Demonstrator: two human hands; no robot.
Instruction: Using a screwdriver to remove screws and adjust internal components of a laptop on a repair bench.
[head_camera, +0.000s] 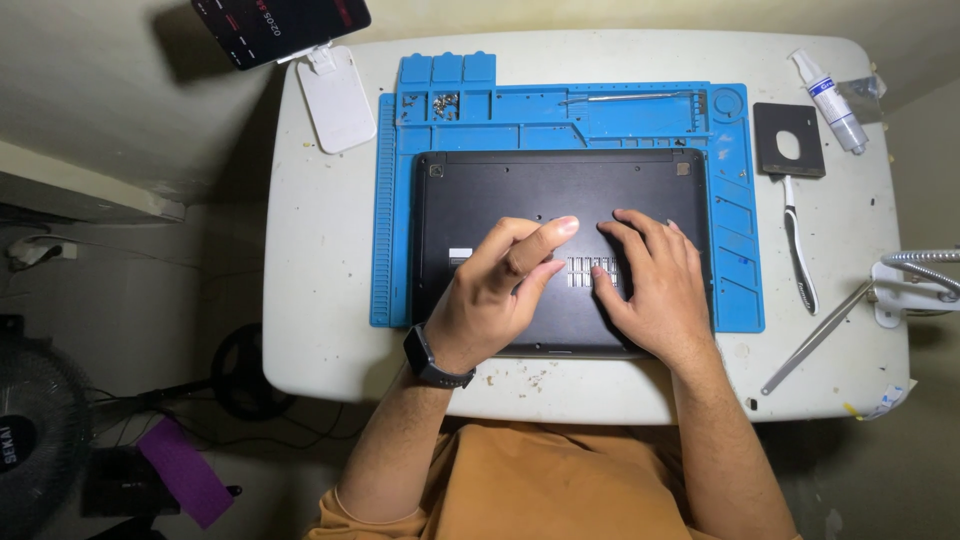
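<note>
A black laptop (500, 190) lies bottom side up on a blue repair mat (735, 250) in the middle of the white table. My left hand (500, 290) hovers over the laptop's base near the vent slots (580, 272), fingers curled with thumb and forefinger pinched close together; whether something tiny sits between them cannot be seen. My right hand (650, 285) rests flat on the base just right of the vent, fingers spread and pressing down. A dark watch (432, 362) is on my left wrist.
Small screws (443, 103) lie in a mat tray at the back left; a metal tool (625, 97) rests in the mat's top groove. A phone on a white stand (335, 95) is at the back left. Right of the mat: black square pad (788, 140), white bottle (830, 100), brush (798, 250), metal tweezers (815, 340), lamp clamp (915, 285).
</note>
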